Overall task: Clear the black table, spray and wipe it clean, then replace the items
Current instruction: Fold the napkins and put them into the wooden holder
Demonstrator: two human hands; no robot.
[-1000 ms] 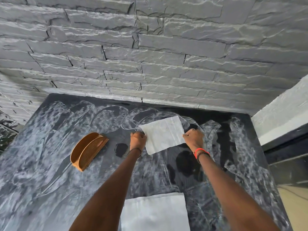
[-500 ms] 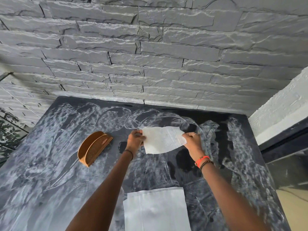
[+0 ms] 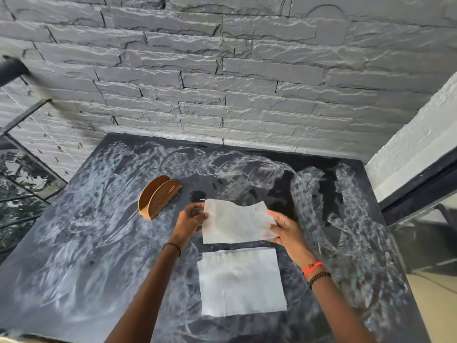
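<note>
Streaky black table [image 3: 74, 268] fills the view. Nearest, one flat napkin [image 3: 241, 280] lies on it. Just beyond, the left hand [image 3: 190, 220] and right hand [image 3: 284, 229] each pinch a side of the second napkin [image 3: 235, 222]. One wooden holder [image 3: 158, 196] stands farther left. Any damp in the streaks could soak or tear the thin paper.

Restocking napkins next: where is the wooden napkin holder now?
In the head view, the wooden napkin holder sits on the black table left of centre, just up-left of the left hand without touching it; that hand holds a white napkin.
</note>
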